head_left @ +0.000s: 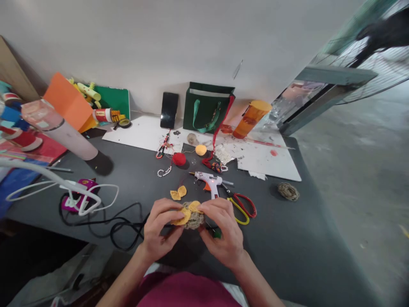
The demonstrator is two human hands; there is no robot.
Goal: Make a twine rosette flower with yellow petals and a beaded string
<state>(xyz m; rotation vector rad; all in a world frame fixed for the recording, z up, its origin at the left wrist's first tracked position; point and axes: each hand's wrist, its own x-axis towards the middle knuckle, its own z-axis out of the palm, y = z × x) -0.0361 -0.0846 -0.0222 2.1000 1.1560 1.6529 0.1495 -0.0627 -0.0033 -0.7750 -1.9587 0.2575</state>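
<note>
Between my two hands, above the front of the table, is a brown-grey crocheted piece (195,221) with yellow crocheted leaf-like pieces (182,216) on its top. My left hand (161,230) pinches its left side, fingertips on a yellow piece. The fingers of my right hand (225,230) close on the right side, thumb below. Just beyond the hands lie two more small yellow pieces (178,193). A white hot glue gun (208,179) with an orange trigger rests behind my right hand. Red-handled scissors (244,204) and a yellow-handled tool (240,213) lie to its right.
A coil of brown twine (288,192) sits at the right. Red yarn (179,159), yellow yarn (201,150) and beads lie mid-table. Behind stand a phone (169,110), a green gift bag (204,108) and an orange bottle (251,120). Black cables (123,228) run left of my hands.
</note>
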